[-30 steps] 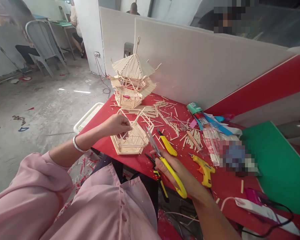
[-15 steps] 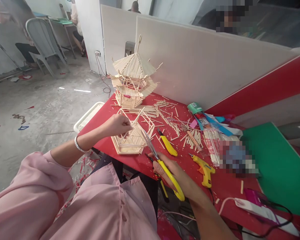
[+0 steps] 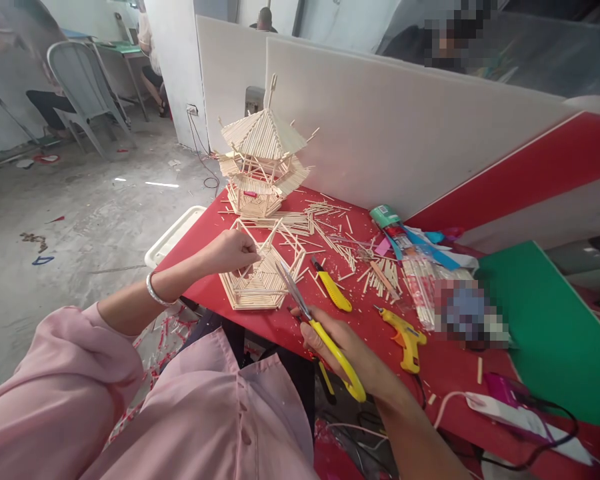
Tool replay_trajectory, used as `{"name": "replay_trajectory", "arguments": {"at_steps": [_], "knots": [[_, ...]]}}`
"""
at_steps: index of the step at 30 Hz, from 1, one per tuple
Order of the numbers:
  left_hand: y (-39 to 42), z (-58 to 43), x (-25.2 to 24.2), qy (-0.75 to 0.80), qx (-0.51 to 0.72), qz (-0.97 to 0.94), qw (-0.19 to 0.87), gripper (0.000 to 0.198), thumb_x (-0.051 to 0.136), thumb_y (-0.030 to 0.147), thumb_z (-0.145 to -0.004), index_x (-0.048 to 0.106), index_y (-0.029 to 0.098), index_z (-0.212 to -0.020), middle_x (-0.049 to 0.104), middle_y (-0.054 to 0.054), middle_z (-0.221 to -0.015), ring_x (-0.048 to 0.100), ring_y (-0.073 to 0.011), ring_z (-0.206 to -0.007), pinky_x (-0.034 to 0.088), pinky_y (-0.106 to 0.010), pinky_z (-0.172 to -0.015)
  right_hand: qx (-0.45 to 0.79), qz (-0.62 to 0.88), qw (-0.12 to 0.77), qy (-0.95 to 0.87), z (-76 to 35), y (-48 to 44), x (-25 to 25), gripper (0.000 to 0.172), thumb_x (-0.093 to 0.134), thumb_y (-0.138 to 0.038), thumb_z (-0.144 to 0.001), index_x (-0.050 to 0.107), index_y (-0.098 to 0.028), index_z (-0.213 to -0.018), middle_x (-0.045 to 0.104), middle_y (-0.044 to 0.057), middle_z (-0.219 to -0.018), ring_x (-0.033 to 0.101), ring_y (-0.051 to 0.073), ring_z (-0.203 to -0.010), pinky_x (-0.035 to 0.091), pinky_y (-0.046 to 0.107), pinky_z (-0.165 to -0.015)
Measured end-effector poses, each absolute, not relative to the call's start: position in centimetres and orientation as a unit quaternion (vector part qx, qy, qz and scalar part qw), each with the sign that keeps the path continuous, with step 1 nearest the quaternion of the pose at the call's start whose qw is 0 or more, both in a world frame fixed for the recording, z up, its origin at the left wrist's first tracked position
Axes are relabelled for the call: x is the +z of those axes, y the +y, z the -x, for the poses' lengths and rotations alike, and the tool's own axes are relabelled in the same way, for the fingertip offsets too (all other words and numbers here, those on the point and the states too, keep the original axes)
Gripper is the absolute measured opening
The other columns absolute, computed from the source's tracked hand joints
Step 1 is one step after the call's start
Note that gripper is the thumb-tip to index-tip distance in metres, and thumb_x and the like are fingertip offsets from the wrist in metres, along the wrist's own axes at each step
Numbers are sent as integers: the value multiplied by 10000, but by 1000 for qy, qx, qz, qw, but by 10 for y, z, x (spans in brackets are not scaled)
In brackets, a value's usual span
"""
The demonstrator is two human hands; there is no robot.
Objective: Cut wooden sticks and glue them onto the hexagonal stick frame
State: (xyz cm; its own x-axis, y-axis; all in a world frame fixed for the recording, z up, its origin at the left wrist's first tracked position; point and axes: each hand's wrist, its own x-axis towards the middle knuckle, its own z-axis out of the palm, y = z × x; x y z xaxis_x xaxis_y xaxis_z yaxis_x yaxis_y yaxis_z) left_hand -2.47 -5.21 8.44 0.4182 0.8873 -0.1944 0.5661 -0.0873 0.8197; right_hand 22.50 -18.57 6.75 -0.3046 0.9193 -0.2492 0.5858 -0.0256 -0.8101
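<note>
My left hand (image 3: 236,252) is closed in a pinch over the left side of a hexagonal frame of thin wooden sticks (image 3: 260,287). Whatever is between its fingertips is hidden or too small to make out. My right hand (image 3: 333,337) grips scissors (image 3: 296,293) with yellow handles, their blades pointing up and left over the frame's right side. Below that hand a black-and-yellow handle (image 3: 327,381) shows at the table edge. Behind the frame stands a tiered stick pagoda model (image 3: 264,143) with a pointed roof.
Loose sticks (image 3: 337,237) lie scattered on the red table (image 3: 195,260). To the right are a yellow utility knife (image 3: 334,288), a yellow glue gun (image 3: 406,339), bagged sticks (image 3: 420,287), a green tape roll (image 3: 384,215) and a white power strip (image 3: 510,417). White panels (image 3: 370,120) stand behind.
The whole view has shifted slightly. Both hands stay nearly in place over the frame, with the scissors still in the right one.
</note>
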Motion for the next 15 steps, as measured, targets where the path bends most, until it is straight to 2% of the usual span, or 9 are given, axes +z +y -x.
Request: {"name": "replay_trajectory", "arguments": {"at_steps": [6,15], "knots": [[-53,22,89,514,167,-722,432,208,599,175,-757,609,163,-549,653,-24,-486,631,-128,-446,488,-206,-454,455,545,166,-684,-227,-185,67,480,439,-603,-943,581,-222,-1199,595,-9,-762,545,149,-680,441,254,-637],[-53,21,89,524,144,-727,419,214,591,189,-775,608,159,-564,661,-14,-504,644,-118,-472,495,-178,-461,443,546,174,-690,-225,-187,67,485,424,-606,-943,605,-214,-1163,635,14,-759,568,165,-665,469,267,-643]]}}
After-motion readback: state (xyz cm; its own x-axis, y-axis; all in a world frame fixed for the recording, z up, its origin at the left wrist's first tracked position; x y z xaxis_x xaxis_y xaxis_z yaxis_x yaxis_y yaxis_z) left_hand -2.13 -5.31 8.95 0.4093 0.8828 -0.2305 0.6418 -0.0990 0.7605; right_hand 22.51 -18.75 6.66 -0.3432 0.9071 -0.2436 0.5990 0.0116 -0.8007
